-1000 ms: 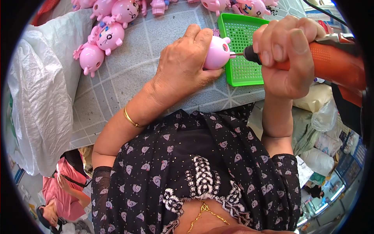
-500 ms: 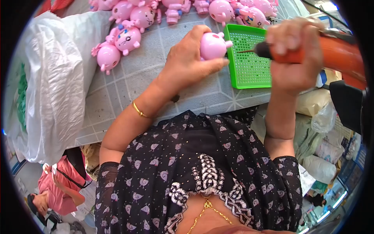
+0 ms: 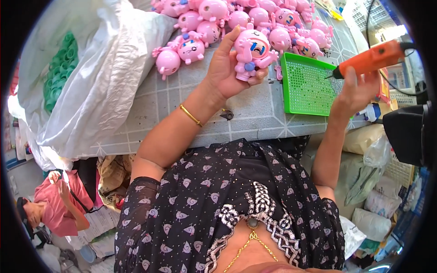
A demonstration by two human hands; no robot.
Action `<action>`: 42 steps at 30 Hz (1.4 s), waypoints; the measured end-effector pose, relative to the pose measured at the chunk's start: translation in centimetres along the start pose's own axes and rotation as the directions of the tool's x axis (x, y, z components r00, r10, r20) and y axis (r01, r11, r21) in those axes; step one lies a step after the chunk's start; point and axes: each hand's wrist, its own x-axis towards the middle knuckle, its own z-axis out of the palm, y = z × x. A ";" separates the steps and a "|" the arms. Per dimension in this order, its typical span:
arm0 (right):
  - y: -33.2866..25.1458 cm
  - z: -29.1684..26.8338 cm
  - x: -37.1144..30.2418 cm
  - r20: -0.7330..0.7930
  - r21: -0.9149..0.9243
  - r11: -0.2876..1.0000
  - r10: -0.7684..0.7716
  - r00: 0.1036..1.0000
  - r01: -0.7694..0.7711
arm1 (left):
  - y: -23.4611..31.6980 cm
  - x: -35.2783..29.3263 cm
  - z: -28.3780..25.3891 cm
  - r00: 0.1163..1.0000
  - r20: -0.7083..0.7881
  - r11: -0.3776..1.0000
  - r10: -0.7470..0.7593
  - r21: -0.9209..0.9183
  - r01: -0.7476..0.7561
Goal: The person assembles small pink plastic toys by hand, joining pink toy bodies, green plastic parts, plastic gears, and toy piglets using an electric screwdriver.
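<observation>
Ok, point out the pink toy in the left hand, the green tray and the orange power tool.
Pink toy [image 3: 251, 53], head view: its front, around the middle.
Green tray [image 3: 309, 87], head view: perforated base.
Orange power tool [image 3: 375, 58], head view: casing.

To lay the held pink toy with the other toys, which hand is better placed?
Probably the left hand: it holds the pink toy, close to the other toys; the right hand holds the orange tool.

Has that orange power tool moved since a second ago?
Yes: against the green tray, the orange power tool has shifted right, its tip going from near the left edge to near the right.
</observation>
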 end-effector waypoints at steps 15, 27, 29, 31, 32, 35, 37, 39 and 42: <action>-7.5 7.5 -6.2 0.558 0.035 0.998 0.019 0.829 -0.046 | 0.5 -2.5 1.5 0.913 0.154 0.923 0.377 -0.148 -0.356; -7.7 9.0 -4.7 0.526 0.323 0.687 0.441 0.727 -0.650 | 0.2 -4.6 2.4 0.879 -0.042 0.880 0.474 0.032 -0.473; -7.1 9.1 -4.4 0.537 0.353 0.647 0.450 0.713 -0.675 | 0.3 -5.0 2.4 0.890 -0.058 0.887 0.453 0.129 -0.443; -6.9 9.3 -4.1 0.557 0.388 0.576 0.475 0.681 -0.719 | 0.5 -5.2 2.7 0.887 -0.048 0.880 0.460 0.159 -0.448; -7.0 9.4 -4.1 0.555 0.387 0.581 0.473 0.684 -0.716 | 0.6 -5.3 2.7 0.880 -0.046 0.869 0.472 0.195 -0.456; -7.2 9.9 -4.2 0.570 0.394 0.562 0.471 0.673 -0.727 | 0.8 -5.8 2.8 0.866 -0.066 0.849 0.496 0.246 -0.468; -8.0 9.8 -4.3 0.553 0.345 0.633 0.459 0.695 -0.693 | 0.7 -6.2 2.6 0.863 -0.091 0.852 0.496 0.241 -0.464; -8.7 9.9 -4.9 0.533 0.277 0.761 0.387 0.753 -0.587 | 0.6 -6.5 2.6 0.876 -0.102 0.871 0.472 0.203 -0.447; -8.4 8.6 -6.1 0.571 0.103 0.995 -0.050 0.820 -0.011 | -0.1 -6.4 3.8 0.888 -0.108 0.893 0.447 0.115 -0.435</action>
